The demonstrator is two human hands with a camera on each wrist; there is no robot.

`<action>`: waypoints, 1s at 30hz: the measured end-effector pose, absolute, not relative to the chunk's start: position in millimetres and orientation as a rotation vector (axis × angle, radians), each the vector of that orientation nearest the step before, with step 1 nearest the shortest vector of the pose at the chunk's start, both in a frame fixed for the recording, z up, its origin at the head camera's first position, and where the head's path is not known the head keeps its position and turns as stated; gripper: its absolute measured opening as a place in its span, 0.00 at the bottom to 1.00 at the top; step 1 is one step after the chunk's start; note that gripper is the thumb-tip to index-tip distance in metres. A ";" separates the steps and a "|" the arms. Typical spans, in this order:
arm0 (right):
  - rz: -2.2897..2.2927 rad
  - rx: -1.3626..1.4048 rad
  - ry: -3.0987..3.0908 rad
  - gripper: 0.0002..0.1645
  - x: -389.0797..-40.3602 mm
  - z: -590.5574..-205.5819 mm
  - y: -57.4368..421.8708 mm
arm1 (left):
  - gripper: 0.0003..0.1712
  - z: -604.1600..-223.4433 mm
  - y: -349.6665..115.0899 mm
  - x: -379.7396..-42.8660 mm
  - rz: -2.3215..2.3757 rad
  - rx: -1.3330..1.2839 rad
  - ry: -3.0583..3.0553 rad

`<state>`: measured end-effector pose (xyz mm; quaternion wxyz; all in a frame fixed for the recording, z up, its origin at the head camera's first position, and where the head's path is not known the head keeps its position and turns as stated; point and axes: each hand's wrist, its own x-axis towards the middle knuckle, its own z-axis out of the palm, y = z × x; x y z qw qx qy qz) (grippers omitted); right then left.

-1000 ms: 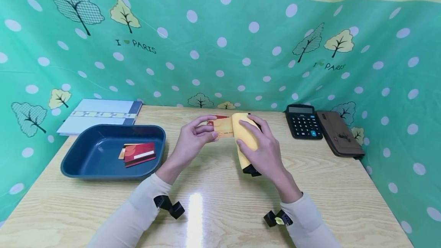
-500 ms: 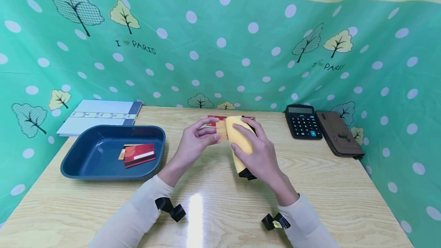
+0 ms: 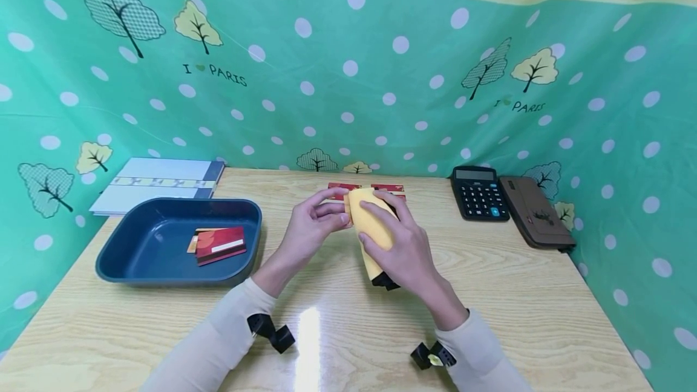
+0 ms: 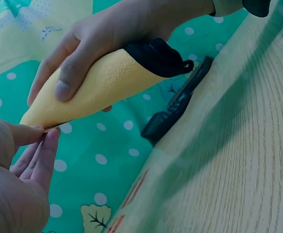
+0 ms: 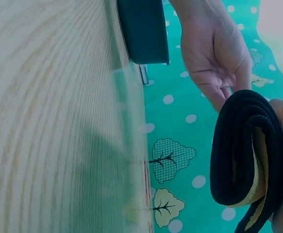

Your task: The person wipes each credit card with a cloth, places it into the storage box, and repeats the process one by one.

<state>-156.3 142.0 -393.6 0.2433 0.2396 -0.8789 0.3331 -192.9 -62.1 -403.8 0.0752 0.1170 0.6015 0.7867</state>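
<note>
My left hand point(image 3: 307, 225) pinches the end of an orange card point(image 3: 347, 209) between thumb and fingers. Most of that card is hidden by a folded yellow cloth point(image 3: 369, 219) with a black border, gripped in my right hand point(image 3: 407, 250). The left wrist view shows the card's thin edge beneath the cloth point(image 4: 105, 85), right at the left fingertips. In the right wrist view the rolled layers of the black border point(image 5: 226, 150) face the camera. Both hands are held above the wooden table. Behind them, red cards point(image 3: 389, 188) lie near the table's back edge, partly covered from view.
At left stands a blue tray point(image 3: 144, 262) with several red and orange cards point(image 3: 220, 244) in it. White-and-blue books point(image 3: 158, 173) lie behind it. A calculator point(image 3: 480, 193) and a brown case point(image 3: 536, 212) are at back right. A green polka-dot curtain point(image 3: 348, 89) surrounds the table.
The cloth and right hand have moved left along the orange card toward the left fingertips, covering more of it. A second red card behind has come into view. The left hand has barely shifted.
</note>
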 end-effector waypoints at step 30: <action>0.873 0.547 -2.350 0.33 -170.9 -389.6 168.8 | 0.26 -396.8 -69.2 -192.3 2.294 0.369 1.865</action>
